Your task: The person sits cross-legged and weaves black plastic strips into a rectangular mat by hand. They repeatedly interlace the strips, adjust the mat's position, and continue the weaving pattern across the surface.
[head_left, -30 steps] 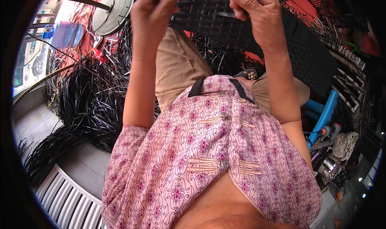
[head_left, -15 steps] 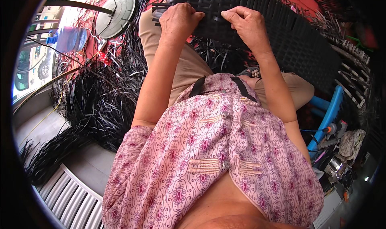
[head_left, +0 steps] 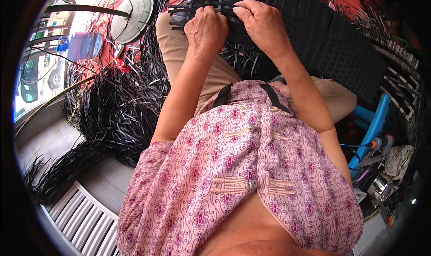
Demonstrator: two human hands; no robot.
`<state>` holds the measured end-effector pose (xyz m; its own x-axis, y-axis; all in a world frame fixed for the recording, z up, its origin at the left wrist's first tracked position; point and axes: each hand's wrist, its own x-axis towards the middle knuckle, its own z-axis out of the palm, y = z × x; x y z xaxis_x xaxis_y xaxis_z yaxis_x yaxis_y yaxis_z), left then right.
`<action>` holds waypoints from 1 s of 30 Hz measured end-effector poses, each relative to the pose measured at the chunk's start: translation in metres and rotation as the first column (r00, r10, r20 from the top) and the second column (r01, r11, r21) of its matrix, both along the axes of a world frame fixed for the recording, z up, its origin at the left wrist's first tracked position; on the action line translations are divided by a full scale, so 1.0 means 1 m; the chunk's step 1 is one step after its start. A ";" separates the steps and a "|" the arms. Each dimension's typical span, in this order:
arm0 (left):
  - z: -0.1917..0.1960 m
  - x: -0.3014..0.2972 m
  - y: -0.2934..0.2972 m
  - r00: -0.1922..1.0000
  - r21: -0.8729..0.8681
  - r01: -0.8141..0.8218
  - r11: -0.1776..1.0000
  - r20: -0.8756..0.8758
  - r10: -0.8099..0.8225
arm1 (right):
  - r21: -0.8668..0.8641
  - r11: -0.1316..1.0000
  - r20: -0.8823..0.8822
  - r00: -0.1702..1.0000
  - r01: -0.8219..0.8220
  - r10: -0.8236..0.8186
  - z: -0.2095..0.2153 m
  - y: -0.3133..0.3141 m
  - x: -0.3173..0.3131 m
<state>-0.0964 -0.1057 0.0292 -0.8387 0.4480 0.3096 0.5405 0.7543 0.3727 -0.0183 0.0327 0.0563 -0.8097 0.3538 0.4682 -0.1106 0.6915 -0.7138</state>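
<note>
A black woven panel [head_left: 310, 36] of flat plastic-looking strips slopes across my lap, with loose strip ends [head_left: 179, 6] sticking out at its left side. My left hand [head_left: 206, 29] is closed against the weave beside those ends; its fingertips point away from me, and what they grip is hidden. Just to the right, my right hand [head_left: 262, 24] pinches a black strip [head_left: 228, 8] between thumb and forefinger. The two hands are close together but apart.
Heaps of loose black strips [head_left: 112, 108] lie to my left, near a round grey base with a pole [head_left: 130, 18] and a clear blue bottle [head_left: 83, 46]. A white slatted piece [head_left: 83, 220] sits lower left. At right are a blue plastic seat [head_left: 375, 125] and several tools [head_left: 381, 148].
My left hand has come nearer to me and slightly right, its thumb now turned out of sight. My right hand has shifted left and a little away from me, onto a strip.
</note>
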 end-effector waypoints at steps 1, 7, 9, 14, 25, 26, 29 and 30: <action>-0.001 0.001 -0.001 1.000 0.010 -0.004 1.000 0.005 0.004 | -0.030 1.000 0.006 1.000 -0.001 0.001 0.001 -0.001 -0.001; -0.005 0.004 -0.010 0.999 0.111 0.014 0.994 0.035 -0.018 | 0.095 0.995 0.117 0.992 0.036 -0.047 0.001 -0.006 -0.005; -0.007 0.004 -0.012 0.999 0.148 0.033 0.989 0.034 -0.038 | 0.202 0.976 0.174 0.978 0.078 -0.114 -0.005 -0.010 -0.008; -0.008 0.005 -0.016 0.998 0.196 0.050 0.979 0.019 -0.054 | 0.307 0.945 0.224 0.957 0.112 -0.186 -0.009 -0.022 -0.008; -0.008 0.015 -0.022 0.999 0.263 0.043 0.964 0.019 -0.049 | 0.271 0.957 0.289 0.939 0.104 -0.184 -0.013 -0.029 -0.007; -0.007 0.014 -0.023 0.998 0.272 0.056 0.961 0.015 -0.063 | 0.281 0.955 0.294 0.938 0.098 -0.183 -0.013 -0.029 -0.009; -0.006 0.011 -0.025 0.995 0.305 0.078 0.949 0.041 -0.095 | 0.304 0.949 0.303 0.935 0.087 -0.183 -0.014 -0.028 -0.011; -0.007 0.008 -0.026 0.992 0.320 0.072 0.945 0.076 -0.102 | 0.308 0.947 0.300 0.936 0.089 -0.186 -0.013 -0.030 -0.010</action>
